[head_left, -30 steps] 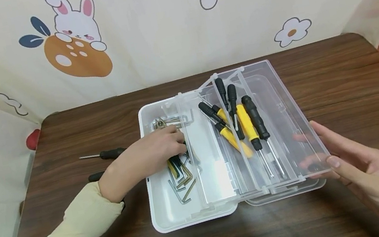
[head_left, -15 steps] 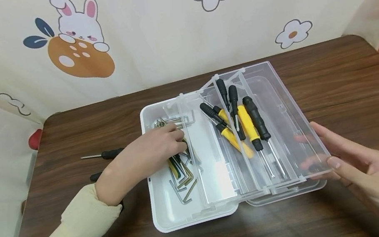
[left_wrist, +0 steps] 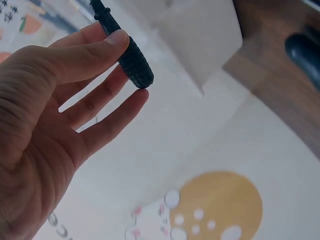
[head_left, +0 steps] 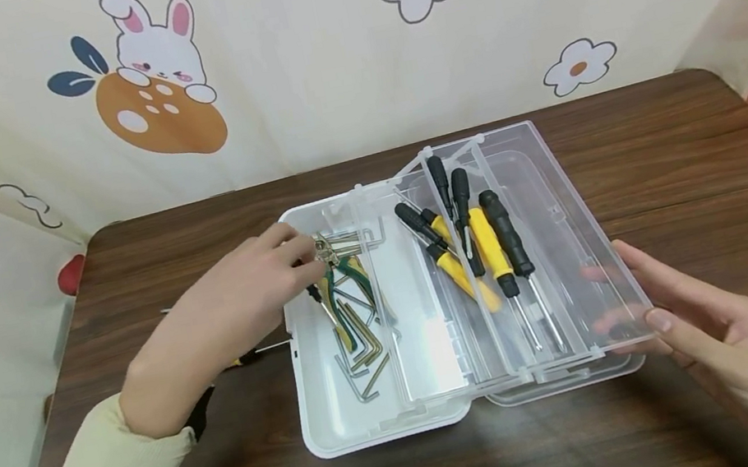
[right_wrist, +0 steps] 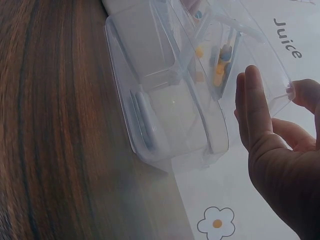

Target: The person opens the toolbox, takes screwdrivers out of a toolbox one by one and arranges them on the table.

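Observation:
My left hand (head_left: 235,295) pinches a black-handled screwdriver (left_wrist: 135,62) between thumb and fingers, above the left side of a white box (head_left: 341,431). Inside that box lie green-and-yellow pliers (head_left: 355,272) and several hex keys (head_left: 365,335). A clear hinged tray (head_left: 573,257) reaches out over the box's right part. Its front right corner is held by my right hand (head_left: 722,331), thumb on the near side and other fingers behind the clear plastic. Several yellow or black screwdrivers (head_left: 489,238) show through the tray; whether they lie in it or below it I cannot tell.
Left of the box, partly hidden by my left arm, another screwdriver (head_left: 243,359) lies on the brown wooden table (head_left: 535,464). A clear lower piece (head_left: 566,385) sits under the tray. Behind the table rises a patterned cloth wall (head_left: 315,68).
My left hand has drawn back left from inside the box and now shows the screwdriver it pinches, uncovering the pliers. My right hand and the tray look unmoved.

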A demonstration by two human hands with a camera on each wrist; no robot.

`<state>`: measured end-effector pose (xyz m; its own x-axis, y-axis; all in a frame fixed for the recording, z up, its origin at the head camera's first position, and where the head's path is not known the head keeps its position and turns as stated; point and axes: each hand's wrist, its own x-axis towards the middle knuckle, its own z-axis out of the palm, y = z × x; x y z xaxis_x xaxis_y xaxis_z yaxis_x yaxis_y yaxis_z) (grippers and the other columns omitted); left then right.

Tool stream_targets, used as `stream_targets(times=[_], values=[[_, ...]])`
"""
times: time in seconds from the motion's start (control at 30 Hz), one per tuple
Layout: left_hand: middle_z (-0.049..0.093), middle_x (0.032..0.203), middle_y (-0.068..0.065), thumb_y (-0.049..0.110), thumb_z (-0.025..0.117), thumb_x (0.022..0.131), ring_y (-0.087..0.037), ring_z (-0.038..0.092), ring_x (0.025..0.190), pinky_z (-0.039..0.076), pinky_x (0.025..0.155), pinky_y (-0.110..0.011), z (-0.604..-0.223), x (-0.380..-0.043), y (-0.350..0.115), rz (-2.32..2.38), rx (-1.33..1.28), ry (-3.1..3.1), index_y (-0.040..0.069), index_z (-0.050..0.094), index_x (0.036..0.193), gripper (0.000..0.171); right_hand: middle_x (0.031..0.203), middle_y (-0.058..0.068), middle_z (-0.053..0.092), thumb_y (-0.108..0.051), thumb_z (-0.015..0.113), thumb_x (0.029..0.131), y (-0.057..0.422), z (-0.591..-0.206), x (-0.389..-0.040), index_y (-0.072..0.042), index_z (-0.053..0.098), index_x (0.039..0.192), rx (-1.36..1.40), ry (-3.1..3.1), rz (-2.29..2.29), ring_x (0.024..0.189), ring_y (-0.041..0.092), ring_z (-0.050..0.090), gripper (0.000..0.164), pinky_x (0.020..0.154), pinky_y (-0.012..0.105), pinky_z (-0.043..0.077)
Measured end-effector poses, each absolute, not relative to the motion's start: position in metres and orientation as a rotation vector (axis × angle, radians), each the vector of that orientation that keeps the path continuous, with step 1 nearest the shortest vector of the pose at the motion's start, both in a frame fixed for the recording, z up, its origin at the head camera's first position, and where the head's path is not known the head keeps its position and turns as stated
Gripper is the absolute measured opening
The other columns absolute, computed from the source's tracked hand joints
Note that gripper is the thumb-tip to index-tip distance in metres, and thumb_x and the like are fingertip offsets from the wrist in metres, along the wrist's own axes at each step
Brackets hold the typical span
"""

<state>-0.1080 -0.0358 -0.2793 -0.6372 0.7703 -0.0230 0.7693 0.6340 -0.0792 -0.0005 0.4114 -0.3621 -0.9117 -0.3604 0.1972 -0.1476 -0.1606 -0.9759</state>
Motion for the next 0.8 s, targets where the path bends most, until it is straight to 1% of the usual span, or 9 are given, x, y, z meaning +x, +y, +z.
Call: stream_targets(times=[0.13, 0.23, 0.37, 0.43, 0.67, 0.8], values=[[0.071, 0.112, -0.011, -0.013, 0.086, 0.074, -0.031, 0.060, 0.111, 0.061, 0.089, -0.040, -0.269, -0.104, -0.051, 0.052, -1.239, -2.812, 0.007, 0.077, 0.110, 0.043, 0.156, 0.022, 0.052, 0.024, 0.030, 0.101, 0.411, -0.362, 0.000, 0.010, 0.017, 0.161, -0.585, 1.913, -2.225, 0.108, 0.030, 0.074, 0.063, 0.090, 0.035, 0.063], [0.071, 0.110, -0.011, -0.018, 0.081, 0.074, -0.031, 0.060, 0.111, 0.061, 0.089, -0.042, -0.263, -0.101, -0.061, 0.015, -1.158, -2.824, 0.007, 0.076, 0.106, 0.041, 0.155, 0.021, 0.053, 0.024, 0.031, 0.101, 0.411, -0.362, 0.000, 0.009, 0.018, 0.162, -0.564, 1.925, -2.219, 0.108, 0.029, 0.075, 0.064, 0.089, 0.035, 0.063], [0.071, 0.109, -0.011, -0.018, 0.081, 0.073, -0.031, 0.060, 0.110, 0.062, 0.087, -0.045, -0.261, -0.096, -0.075, -0.002, -1.045, -2.858, 0.008, 0.075, 0.104, 0.041, 0.155, 0.019, 0.054, 0.023, 0.032, 0.101, 0.411, -0.362, 0.000, 0.008, 0.019, 0.162, -0.546, 1.949, -2.204, 0.107, 0.029, 0.075, 0.064, 0.088, 0.034, 0.063], [0.071, 0.108, -0.010, -0.018, 0.081, 0.074, -0.031, 0.059, 0.109, 0.062, 0.085, -0.046, -0.263, -0.094, -0.082, -0.016, -1.000, -2.869, 0.007, 0.075, 0.104, 0.040, 0.155, 0.019, 0.053, 0.024, 0.032, 0.101, 0.411, -0.362, 0.000, 0.009, 0.019, 0.162, -0.552, 1.942, -2.206, 0.107, 0.029, 0.075, 0.064, 0.089, 0.034, 0.063], [0.069, 0.104, -0.012, -0.016, 0.074, 0.081, -0.034, 0.060, 0.103, 0.059, 0.083, -0.050, -0.281, -0.091, -0.106, -0.082, -0.878, -2.913, 0.006, 0.074, 0.103, 0.031, 0.156, 0.021, 0.053, 0.024, 0.031, 0.100, 0.411, -0.362, -0.001, 0.010, 0.018, 0.161, -0.587, 1.936, -2.209, 0.107, 0.029, 0.075, 0.064, 0.090, 0.035, 0.063], [0.069, 0.103, -0.013, -0.015, 0.074, 0.081, -0.036, 0.061, 0.100, 0.057, 0.083, -0.051, -0.293, -0.092, -0.120, -0.109, -0.826, -2.974, 0.005, 0.072, 0.101, 0.028, 0.155, 0.022, 0.053, 0.024, 0.031, 0.100, 0.410, -0.362, -0.002, 0.011, 0.018, 0.161, -0.603, 1.930, -2.214, 0.107, 0.030, 0.074, 0.064, 0.090, 0.035, 0.063]])
